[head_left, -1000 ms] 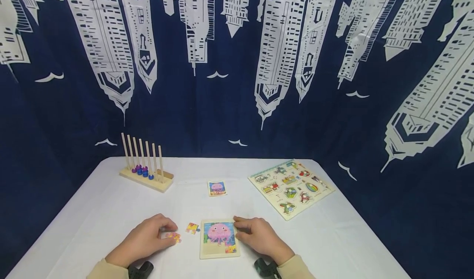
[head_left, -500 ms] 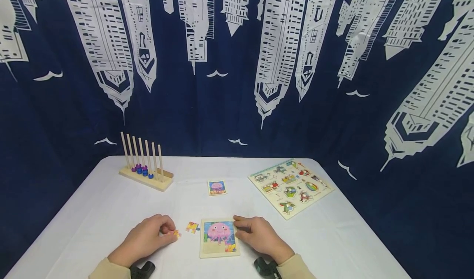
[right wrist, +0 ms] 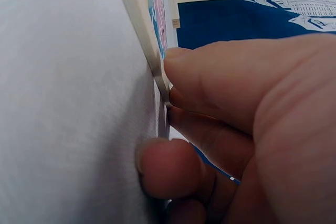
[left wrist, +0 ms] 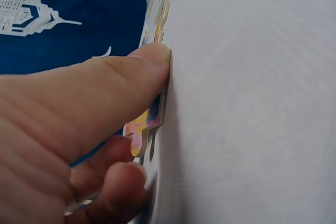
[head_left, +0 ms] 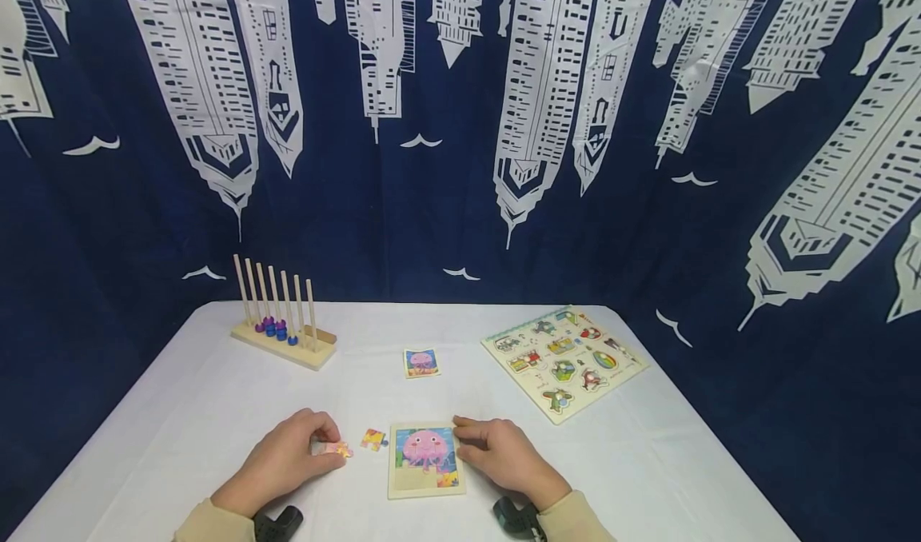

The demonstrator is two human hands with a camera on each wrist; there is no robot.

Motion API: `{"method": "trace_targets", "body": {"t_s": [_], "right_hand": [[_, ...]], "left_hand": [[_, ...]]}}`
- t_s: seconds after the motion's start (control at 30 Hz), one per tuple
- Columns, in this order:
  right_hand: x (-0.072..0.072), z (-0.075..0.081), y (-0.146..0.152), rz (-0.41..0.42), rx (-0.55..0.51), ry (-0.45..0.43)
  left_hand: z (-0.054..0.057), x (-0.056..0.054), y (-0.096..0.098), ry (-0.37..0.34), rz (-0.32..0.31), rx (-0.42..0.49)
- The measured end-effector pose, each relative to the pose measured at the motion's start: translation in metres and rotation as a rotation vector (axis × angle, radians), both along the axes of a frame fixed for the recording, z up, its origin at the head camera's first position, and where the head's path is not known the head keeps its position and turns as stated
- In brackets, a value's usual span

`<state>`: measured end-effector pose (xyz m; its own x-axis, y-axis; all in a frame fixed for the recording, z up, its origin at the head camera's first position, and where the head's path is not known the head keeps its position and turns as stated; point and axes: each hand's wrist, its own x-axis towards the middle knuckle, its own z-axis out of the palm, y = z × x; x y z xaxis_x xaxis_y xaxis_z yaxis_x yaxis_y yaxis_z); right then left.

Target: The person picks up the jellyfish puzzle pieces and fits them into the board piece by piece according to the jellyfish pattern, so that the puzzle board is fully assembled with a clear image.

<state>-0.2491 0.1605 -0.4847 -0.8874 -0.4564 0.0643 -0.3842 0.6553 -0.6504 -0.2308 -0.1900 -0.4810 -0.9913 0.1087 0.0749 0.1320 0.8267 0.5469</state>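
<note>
In the head view a wooden jigsaw puzzle board (head_left: pixel 427 494) with a pink jellyfish picture lies flat on the white table. Its lower left shows bare wood. My right hand (head_left: pixel 507 458) holds the board's right side, with the thumb on the rim in the right wrist view and other fingers curled near the edge. Left of the board, my left hand (head_left: pixel 291 454) pinches a pink and yellow puzzle piece (head_left: pixel 344 449) low over the table. Its thumb and fingers hide part of that piece. Between hand and board lies another yellow puzzle piece (head_left: pixel 372 440) with a blue tab.
Beyond the board lies a small jellyfish picture card (head_left: pixel 421 363). A wooden peg stand (head_left: pixel 288 348) with purple and blue beads is at the back left. At the back right rests a larger picture puzzle board (head_left: pixel 564 364). A dark blue patterned cloth (head_left: pixel 432 230) hangs behind the table.
My left fingers have come together on the pink and yellow piece, which has shifted slightly up and toward the board. The right hand keeps its place on the board.
</note>
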Motion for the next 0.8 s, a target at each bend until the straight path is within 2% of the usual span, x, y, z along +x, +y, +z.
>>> {"method": "trace_targets", "body": {"t_s": [0.2,0.33,0.57,0.67,0.8], "right_hand": [[0.0,0.0,0.0,-0.004,0.001,0.005],[0.0,-0.001,0.0,-0.005,-0.005,0.007],[-0.001,-0.001,0.0,-0.002,-0.016,0.009],[-0.002,-0.001,0.0,-0.003,-0.014,0.018],[-0.001,-0.001,0.0,-0.004,-0.014,0.015]], "left_hand": [[0.004,0.002,0.003,-0.013,0.011,0.016],[0.005,0.003,0.004,0.0,-0.004,0.019],[0.008,0.004,0.006,-0.024,-0.022,0.04],[0.01,0.005,0.008,0.001,-0.009,0.099],[0.009,0.008,0.013,0.038,-0.028,0.241]]}}
